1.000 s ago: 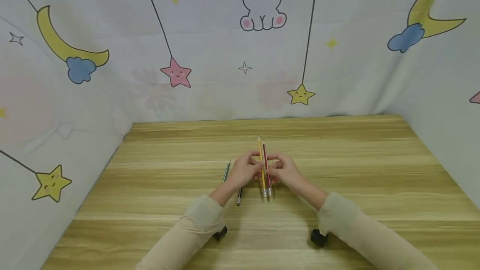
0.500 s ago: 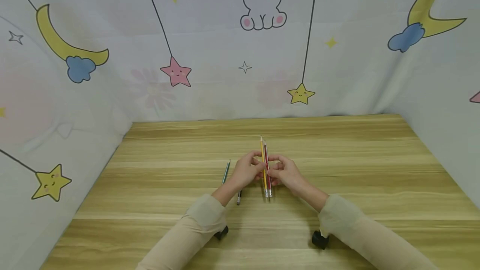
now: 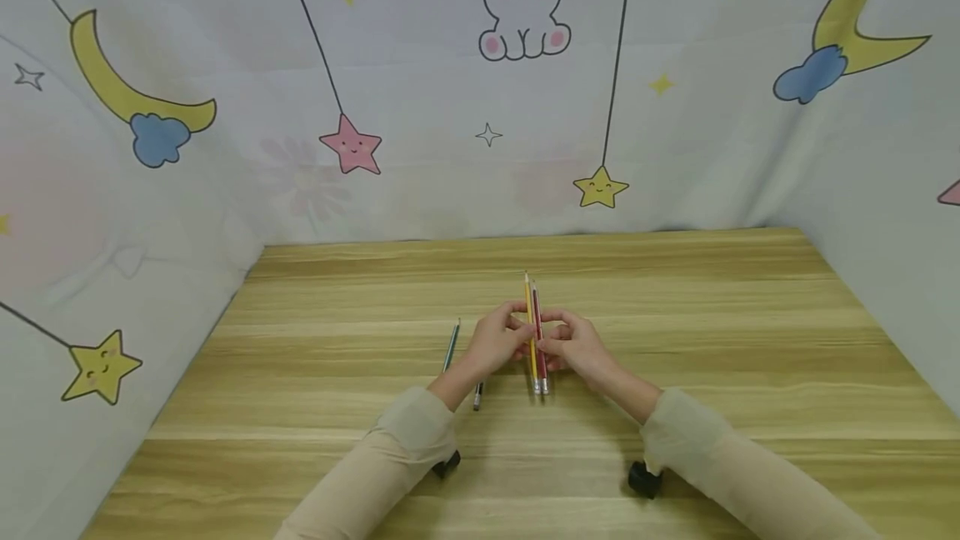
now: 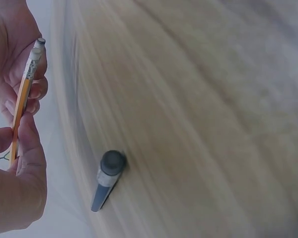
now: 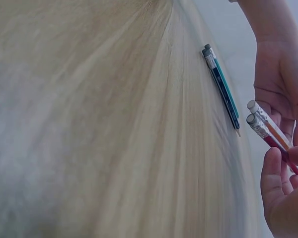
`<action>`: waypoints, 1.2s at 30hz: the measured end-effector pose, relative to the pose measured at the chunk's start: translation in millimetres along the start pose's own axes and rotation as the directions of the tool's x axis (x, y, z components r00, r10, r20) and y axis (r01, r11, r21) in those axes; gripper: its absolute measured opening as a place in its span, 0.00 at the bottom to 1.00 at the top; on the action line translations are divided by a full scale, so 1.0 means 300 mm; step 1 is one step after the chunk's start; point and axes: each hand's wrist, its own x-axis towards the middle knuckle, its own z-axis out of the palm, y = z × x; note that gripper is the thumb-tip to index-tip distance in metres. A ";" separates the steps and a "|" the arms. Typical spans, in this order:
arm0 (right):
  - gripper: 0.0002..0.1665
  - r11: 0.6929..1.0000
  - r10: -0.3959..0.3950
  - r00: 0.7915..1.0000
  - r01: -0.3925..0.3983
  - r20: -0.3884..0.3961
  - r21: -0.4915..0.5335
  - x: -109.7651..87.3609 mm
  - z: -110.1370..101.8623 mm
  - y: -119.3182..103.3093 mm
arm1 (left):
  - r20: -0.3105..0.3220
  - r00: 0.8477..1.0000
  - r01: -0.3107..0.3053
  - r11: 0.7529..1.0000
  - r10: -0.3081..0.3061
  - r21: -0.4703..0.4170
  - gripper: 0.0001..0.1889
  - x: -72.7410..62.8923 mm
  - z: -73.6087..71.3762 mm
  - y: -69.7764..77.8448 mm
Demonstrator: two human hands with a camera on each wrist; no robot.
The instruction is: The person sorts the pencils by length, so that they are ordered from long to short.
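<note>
Head view: pinching a yellow wooden pencil (image 3: 534, 365) in the left hand (image 3: 495, 342) and a dark red wooden pencil (image 3: 542, 358) in the right hand (image 3: 585, 348), side by side above the wood-grain table (image 3: 337, 315). Seemingly half done, with a teal pencil (image 3: 451, 346) and a dark, perhaps navy, pencil (image 3: 477, 397) lying at left, partly hidden behind the left forearm (image 3: 452, 383).

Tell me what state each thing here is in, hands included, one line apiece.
Yellow pencil: held, eraser end toward the person.
Red pencil: held close beside the yellow one, same way round.
Teal pencil: lying unheld on the table.
Dark pencil: lying unheld beside the teal one.
Left hand: pinching the yellow pencil.
Right hand: pinching the red pencil.
</note>
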 end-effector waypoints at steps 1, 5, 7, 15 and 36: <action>0.25 1.000 0.002 1.000 -0.002 -0.004 -0.001 -0.001 -0.004 0.001 | 0.002 1.000 0.000 1.000 0.000 0.002 0.20 0.003 0.002 0.001; 0.26 1.000 0.010 1.000 -0.010 -0.022 -0.006 -0.005 -0.025 0.003 | 0.008 1.000 -0.003 1.000 0.003 0.012 0.21 0.016 0.009 0.001; 0.26 1.000 0.015 0.999 -0.015 -0.034 -0.009 -0.007 -0.035 0.004 | 0.008 1.000 -0.004 1.000 0.004 0.017 0.21 0.023 0.013 0.002; 0.26 1.000 0.004 0.998 -0.004 -0.058 -0.014 -0.016 -0.083 0.009 | -0.004 1.000 -0.007 0.996 0.008 0.094 0.20 0.064 0.035 0.011; 0.28 0.999 0.022 0.996 -0.024 -0.089 -0.026 -0.037 -0.157 0.024 | -0.083 0.996 0.066 0.937 -0.040 0.343 0.17 0.169 0.107 0.026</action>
